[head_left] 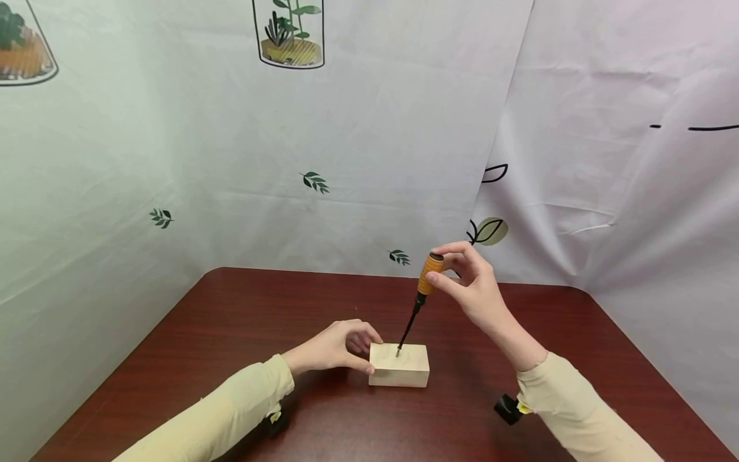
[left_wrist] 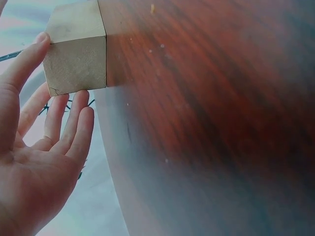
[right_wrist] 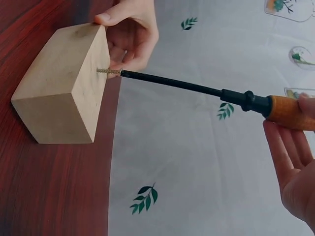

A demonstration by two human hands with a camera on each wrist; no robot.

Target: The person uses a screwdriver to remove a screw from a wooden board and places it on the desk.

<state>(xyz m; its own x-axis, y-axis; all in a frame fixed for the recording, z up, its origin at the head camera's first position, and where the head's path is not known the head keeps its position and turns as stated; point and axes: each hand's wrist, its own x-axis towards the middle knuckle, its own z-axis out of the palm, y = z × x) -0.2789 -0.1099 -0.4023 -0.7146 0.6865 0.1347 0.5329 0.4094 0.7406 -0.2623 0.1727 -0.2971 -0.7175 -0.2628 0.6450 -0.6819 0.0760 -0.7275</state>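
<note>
A pale wooden block (head_left: pixel 398 377) lies on the table, and a brass-coloured screw (right_wrist: pixel 109 71) stands partly sunk in its top face. At the block's left end, my left hand (head_left: pixel 333 347) holds it between the thumb on the near side and the fingers on the far side. My right hand (head_left: pixel 476 290) grips the orange handle of a screwdriver (head_left: pixel 426 282) with thumb and fingertips. Its dark shaft slants down to the left, and the tip meets the screw head in the right wrist view. The left wrist view shows the block's end face (left_wrist: pixel 76 66) close to the palm.
The dark red-brown wooden table (head_left: pixel 231 321) has rounded far corners. Behind it and along both sides hangs a white cloth (head_left: pixel 375 128) printed with leaves and plant jars. A black strap device (head_left: pixel 508 409) sits at the right wrist.
</note>
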